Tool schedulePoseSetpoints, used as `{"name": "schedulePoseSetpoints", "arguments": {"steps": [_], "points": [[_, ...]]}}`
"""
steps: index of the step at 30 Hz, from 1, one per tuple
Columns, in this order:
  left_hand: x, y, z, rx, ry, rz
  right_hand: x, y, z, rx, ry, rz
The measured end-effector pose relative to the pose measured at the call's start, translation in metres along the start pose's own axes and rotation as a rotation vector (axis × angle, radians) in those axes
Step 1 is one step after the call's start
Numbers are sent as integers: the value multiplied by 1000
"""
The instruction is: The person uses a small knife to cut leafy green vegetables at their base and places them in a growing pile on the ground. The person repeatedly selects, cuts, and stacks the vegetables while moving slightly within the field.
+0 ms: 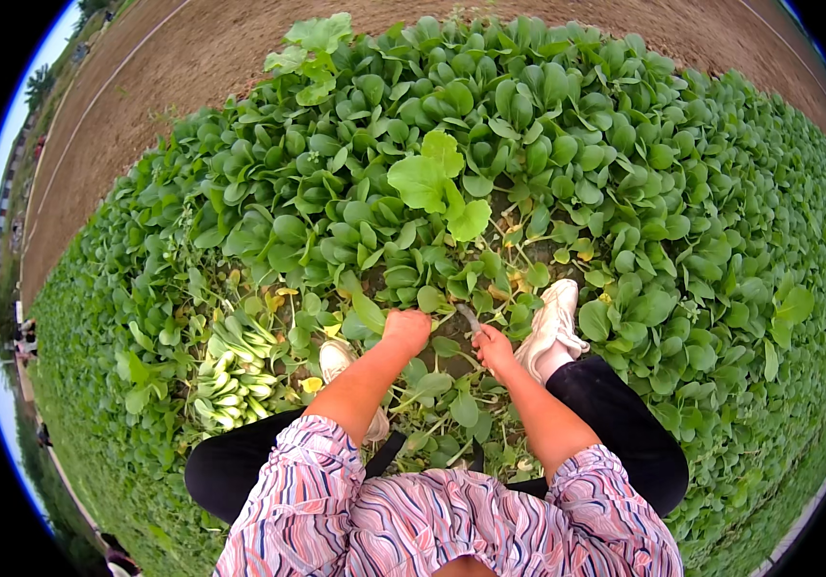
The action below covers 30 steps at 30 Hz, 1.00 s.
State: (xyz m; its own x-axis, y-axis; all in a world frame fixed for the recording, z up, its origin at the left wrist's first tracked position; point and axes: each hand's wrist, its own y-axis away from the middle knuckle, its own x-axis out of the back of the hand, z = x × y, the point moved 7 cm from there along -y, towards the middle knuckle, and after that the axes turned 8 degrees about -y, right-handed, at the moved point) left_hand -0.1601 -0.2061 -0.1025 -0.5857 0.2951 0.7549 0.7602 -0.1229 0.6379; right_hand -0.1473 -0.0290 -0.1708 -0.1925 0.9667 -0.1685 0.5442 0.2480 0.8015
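Note:
My left hand (pixel 407 329) is closed around a leafy bok choy plant (pixel 368 311), low among the standing greens. Its leaves stick out to the left of the fist, while the part inside the fingers is hidden. To its right, my right hand (pixel 493 349) grips the handle end of a small knife or sickle (pixel 467 317). The grey tool points up and left, towards the soil close to the left fist. Left of my feet lies a pile of cut bok choy (pixel 234 379), its pale stem ends facing mostly right.
Dense rows of bok choy (pixel 528 108) grow ahead and on both sides. A lighter broad-leaved plant (pixel 420 182) rises above them. My shoes (pixel 553 321) straddle fallen leaves (pixel 431 386). Bare soil (pixel 189 58) borders the bed. Small distant people (pixel 26 335) are at far left.

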Motion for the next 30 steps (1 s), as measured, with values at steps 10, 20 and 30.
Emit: {"name": "schedulePoseSetpoints", "arguments": {"steps": [10,20,30], "points": [[28,32,10,-87,234,309,19,12,-24,-76,55,-98],[66,139,40,-143,689,501,0,94,-49,233,-421,43],[48,166,46,-50,858,896,-33,136,-39,228,-31,-82]]}}
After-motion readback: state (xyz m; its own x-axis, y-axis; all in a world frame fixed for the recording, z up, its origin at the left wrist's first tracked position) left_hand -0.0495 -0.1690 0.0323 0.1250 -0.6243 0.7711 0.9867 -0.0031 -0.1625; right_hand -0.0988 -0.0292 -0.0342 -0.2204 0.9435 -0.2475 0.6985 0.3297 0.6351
